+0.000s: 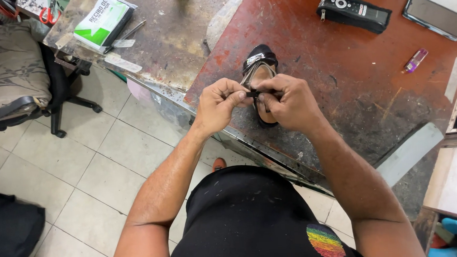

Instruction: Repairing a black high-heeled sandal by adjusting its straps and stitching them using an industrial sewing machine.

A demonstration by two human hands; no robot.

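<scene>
The sandal [260, 84] lies on the red worktable [341, 68], long axis running away from the person; left hand [217, 105] and right hand [290, 102] flank it equally, both pinching its thin black strap [255, 94] over the sole.

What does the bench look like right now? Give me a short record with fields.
Left hand: pinching a black strap
Right hand: pinching the same strap
Sandal: lying on the red worktop, toe end away from the person
Right of sandal: remote, phone, lighter
Left bench: green-white pad, scissors
Floor: office chair
</scene>
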